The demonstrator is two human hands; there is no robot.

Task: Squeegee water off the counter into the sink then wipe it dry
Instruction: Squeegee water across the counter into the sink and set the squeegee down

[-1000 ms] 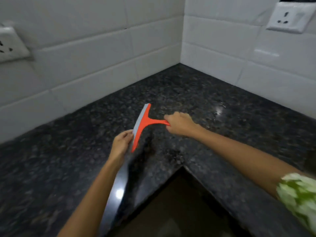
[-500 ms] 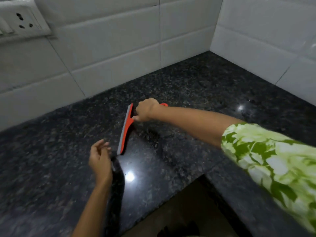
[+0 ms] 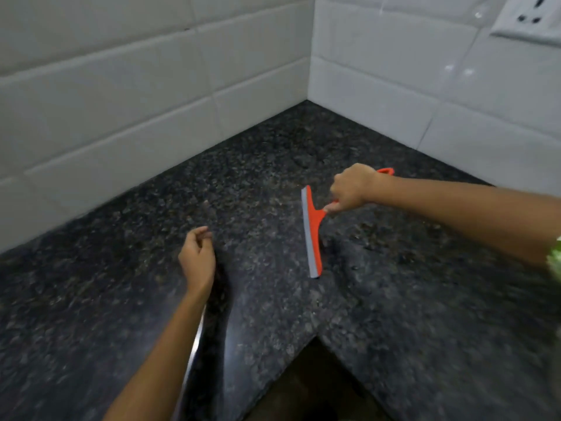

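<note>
The right hand (image 3: 349, 188) has its fingers curled around the orange handle of the squeegee (image 3: 312, 235); this grip is closed tight on it. The squeegee's grey blade lies against the dark counter (image 3: 121, 299), near the corner of the white tiled wall (image 3: 151, 101). The left hand (image 3: 197, 259) hovers beside it, well apart, its grip loosely curled and holding nothing.

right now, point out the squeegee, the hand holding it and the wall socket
squeegee (image 3: 312, 238), head view, on the orange bar beside the grey blade
right hand (image 3: 352, 186), head view, on the back of the hand
wall socket (image 3: 534, 21), head view, on its white faceplate
</note>
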